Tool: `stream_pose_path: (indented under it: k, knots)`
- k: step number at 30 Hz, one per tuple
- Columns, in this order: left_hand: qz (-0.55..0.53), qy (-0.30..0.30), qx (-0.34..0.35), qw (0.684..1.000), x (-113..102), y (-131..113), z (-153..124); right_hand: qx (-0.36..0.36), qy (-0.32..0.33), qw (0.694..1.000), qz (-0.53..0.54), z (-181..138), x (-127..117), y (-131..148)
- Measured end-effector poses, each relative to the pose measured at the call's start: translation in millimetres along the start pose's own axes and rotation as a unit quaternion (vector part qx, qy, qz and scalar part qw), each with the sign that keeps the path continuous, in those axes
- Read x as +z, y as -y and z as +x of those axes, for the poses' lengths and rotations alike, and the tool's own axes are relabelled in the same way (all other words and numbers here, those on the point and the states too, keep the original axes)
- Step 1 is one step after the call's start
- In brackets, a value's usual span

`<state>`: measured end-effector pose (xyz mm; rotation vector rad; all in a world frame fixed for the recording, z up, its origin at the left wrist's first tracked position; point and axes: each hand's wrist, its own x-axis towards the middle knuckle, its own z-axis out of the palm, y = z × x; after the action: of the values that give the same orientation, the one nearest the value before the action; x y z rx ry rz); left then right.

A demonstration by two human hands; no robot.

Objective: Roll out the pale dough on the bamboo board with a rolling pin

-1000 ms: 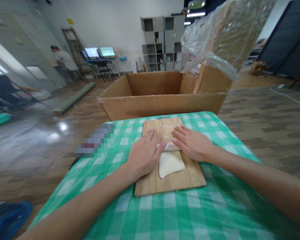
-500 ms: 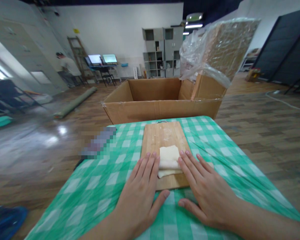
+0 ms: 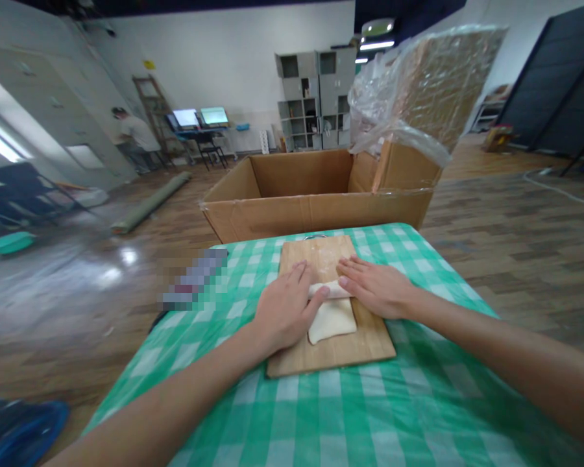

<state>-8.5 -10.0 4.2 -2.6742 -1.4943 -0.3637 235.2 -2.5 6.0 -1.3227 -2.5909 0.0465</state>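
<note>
A wooden cutting board [image 3: 340, 353] lies on a table with a green and white checked cloth [image 3: 370, 415]. A flat piece of pale dough [image 3: 331, 322] rests on the board. Across its far edge lies a short pale rolling pin [image 3: 335, 290]. My left hand [image 3: 285, 308] presses on the pin's left end, palm down, thumb against the pin. My right hand [image 3: 377, 288] presses on its right end, fingers stretched out flat. The pin's ends are hidden under my palms.
An open cardboard box [image 3: 316, 211] stands just past the table's far edge, with a plastic-wrapped slab [image 3: 428, 84] leaning out of its right side. A blurred-out object [image 3: 197, 279] lies at the table's left. A person [image 3: 133, 133] stands far off by the monitors.
Half a second ago my hands and the pin were drawn back near the board's near edge. Both hands have pushed the pin away over the dough to its far edge.
</note>
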Motion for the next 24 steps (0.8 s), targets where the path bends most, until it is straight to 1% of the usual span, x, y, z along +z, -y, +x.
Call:
stream_pose_path:
  k: [3, 6, 8, 10, 13, 15, 16, 18, 20, 24]
  knots:
    - [0.002, 0.003, -0.017, 1.000, 1, 1, 10, -0.008, -0.016, 1.000, -0.016, 10, 4, -9]
    - [0.006, -0.006, 0.001, 1.000, 0, -3, 5, 0.003, -0.028, 0.999, -0.027, 3, 5, -1]
    - [0.011, -0.016, 0.021, 1.000, -2, -8, -9, 0.025, -0.035, 0.999, -0.030, -12, 4, 13]
    - [0.017, -0.027, 0.037, 0.999, -6, -14, -30, 0.041, -0.044, 0.998, -0.036, -32, 4, 31]
    - [0.022, -0.032, 0.073, 0.997, -15, -19, -64, 0.015, -0.054, 0.998, -0.042, -65, 2, 57]
    - [0.024, -0.027, 0.092, 0.995, -23, -20, -77, -0.010, -0.059, 0.997, -0.041, -80, -1, 67]
    - [0.024, -0.023, 0.093, 0.995, -26, -20, -80, -0.021, -0.062, 0.997, -0.038, -85, -3, 69]
    - [0.023, -0.015, 0.075, 0.997, -30, -19, -76, -0.037, -0.065, 0.997, -0.029, -87, -6, 69]
    - [0.020, -0.004, 0.049, 0.999, -28, -18, -63, -0.047, -0.059, 0.997, -0.012, -81, -7, 62]
    - [0.011, 0.017, 0.001, 1.000, -11, -12, -34, -0.047, -0.047, 0.998, -0.005, -58, -7, 42]
